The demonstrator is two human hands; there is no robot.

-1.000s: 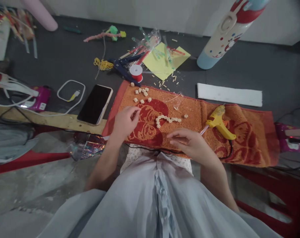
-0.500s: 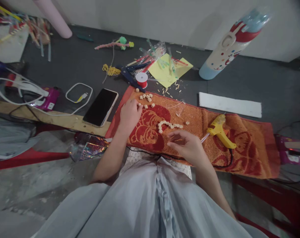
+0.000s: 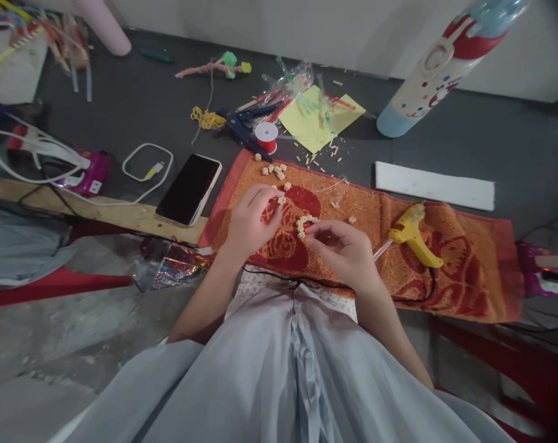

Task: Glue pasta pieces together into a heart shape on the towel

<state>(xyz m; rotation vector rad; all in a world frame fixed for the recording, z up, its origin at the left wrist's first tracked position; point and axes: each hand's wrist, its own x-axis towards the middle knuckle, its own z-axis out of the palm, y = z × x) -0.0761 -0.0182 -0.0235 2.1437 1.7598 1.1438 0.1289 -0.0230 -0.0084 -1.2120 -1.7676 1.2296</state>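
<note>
My left hand [image 3: 251,223] is over the left part of the orange and red towel [image 3: 384,209], thumb and forefinger closed on a small cream cluster piece [image 3: 282,200]. My right hand [image 3: 346,252] pinches a curved chain of cream pieces [image 3: 301,226] at the towel's middle; its fingers hide part of the chain. Several loose cream pieces [image 3: 279,172] lie on the towel beyond my left hand, and a single cream piece [image 3: 352,219] rests past my right hand. To the right lies a yellow glue gun [image 3: 414,237], its clear glue stick pointing toward my right wrist.
A phone [image 3: 189,189] and a white cable [image 3: 170,161] lie at left. Behind the towel are blue pliers [image 3: 242,130], a red thread spool [image 3: 266,136], yellow paper [image 3: 313,138] and small cut bits. A white strip [image 3: 435,186] and a tall bottle [image 3: 426,86] stand farther right.
My left hand has come right and nearer, away from the loose pieces, with a cream piece in its fingertips. The right hand has closed on the chain, whose visible shape has changed.
</note>
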